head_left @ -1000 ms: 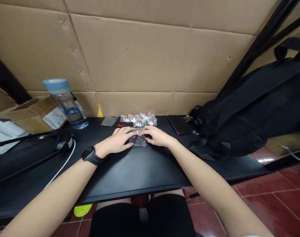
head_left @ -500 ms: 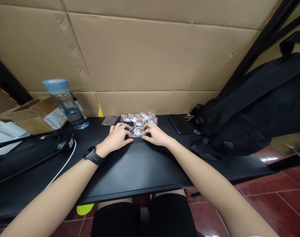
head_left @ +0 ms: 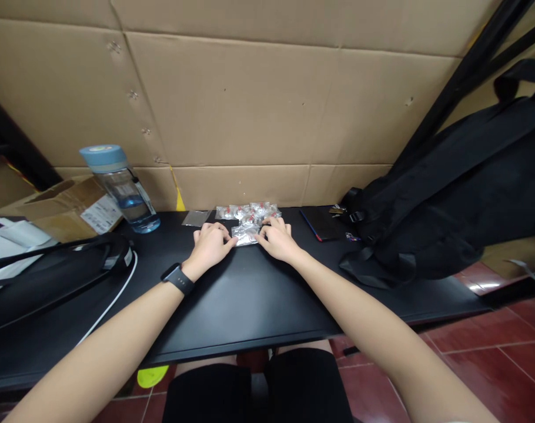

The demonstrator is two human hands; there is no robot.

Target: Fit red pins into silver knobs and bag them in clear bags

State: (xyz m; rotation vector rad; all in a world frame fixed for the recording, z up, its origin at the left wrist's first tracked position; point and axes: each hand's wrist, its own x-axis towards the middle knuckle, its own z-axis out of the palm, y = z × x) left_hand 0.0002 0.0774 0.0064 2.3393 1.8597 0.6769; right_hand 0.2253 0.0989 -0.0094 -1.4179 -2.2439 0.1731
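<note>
A small shiny clear plastic packet point(head_left: 244, 235) lies on the black table between my hands, glare covering most of its face. At its left edge is my left hand point(head_left: 211, 244), its thumb on the packet's corner and its fingers curled. My right hand point(head_left: 277, 238) holds the right edge between thumb and bent fingers. Right behind the packet, several similar clear packets point(head_left: 259, 208) with red marks sit in a cluster, partly covered by my right fingers. A flat, see-through bag point(head_left: 196, 218) rests to the left of them.
On the left stand a water bottle point(head_left: 125, 194) with a blue lid and a cardboard box point(head_left: 69, 205), near a black bag point(head_left: 56, 276) and a white cable point(head_left: 113, 299). A dark flat notebook-like item point(head_left: 319, 224) and a black backpack point(head_left: 448, 194) are on the right. Cardboard point(head_left: 232, 106) walls the back.
The packet's round contents and red mark showed before; now its face looks silvery and crinkled. My left hand has shifted slightly right and down, and my right fingers reach a little further over the packets.
</note>
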